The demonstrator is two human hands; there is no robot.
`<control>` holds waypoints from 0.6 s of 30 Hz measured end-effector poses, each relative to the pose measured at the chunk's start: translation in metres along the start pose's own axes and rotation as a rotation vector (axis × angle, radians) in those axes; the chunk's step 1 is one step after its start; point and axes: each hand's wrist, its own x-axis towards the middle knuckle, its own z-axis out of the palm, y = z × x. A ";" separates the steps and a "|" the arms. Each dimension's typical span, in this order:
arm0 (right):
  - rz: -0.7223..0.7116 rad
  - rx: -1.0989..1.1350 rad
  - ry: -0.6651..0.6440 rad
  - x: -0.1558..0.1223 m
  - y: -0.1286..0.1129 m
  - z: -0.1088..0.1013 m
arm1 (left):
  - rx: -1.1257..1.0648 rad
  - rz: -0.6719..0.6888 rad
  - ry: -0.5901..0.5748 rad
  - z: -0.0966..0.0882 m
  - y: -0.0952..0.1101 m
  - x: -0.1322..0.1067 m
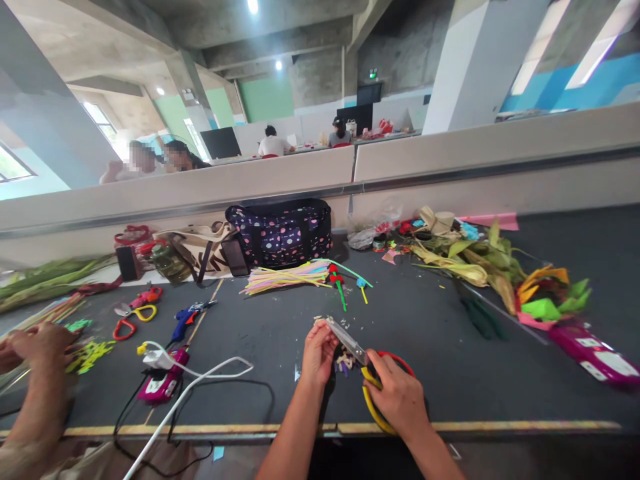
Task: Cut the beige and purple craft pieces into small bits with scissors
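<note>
My right hand is closed round the handles of a pair of scissors, one handle yellow and one red. Their blades point up and left, toward my left hand. That hand is closed in a pinch beside the blade tips; whatever lies between its fingers is too small to make out. Below the blades, partly covered by them, is a little heap of cut pieces, pale and purple. Farther back lie a bundle of coloured pipe cleaners and a red flower on a green stem.
At the left, a co-worker's hands are near yellow-green scraps. A blue glue gun, red-and-yellow scissors and a magenta power strip with a white cable lie between us. Corn husks and a patterned bag stand behind.
</note>
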 end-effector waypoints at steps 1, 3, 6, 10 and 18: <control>-0.005 -0.001 -0.001 0.000 0.000 0.000 | 0.003 0.004 -0.003 0.000 0.000 0.000; -0.006 -0.012 -0.004 -0.001 0.000 0.002 | 0.009 0.011 -0.015 0.000 0.000 0.000; -0.004 -0.024 -0.011 -0.002 0.001 0.004 | 0.016 0.027 -0.021 0.000 0.001 -0.001; -0.011 -0.025 -0.003 -0.002 0.003 0.005 | 0.018 0.021 -0.012 0.001 0.001 -0.002; -0.003 0.004 -0.036 -0.001 0.004 0.004 | 0.018 -0.013 0.002 0.000 0.001 -0.002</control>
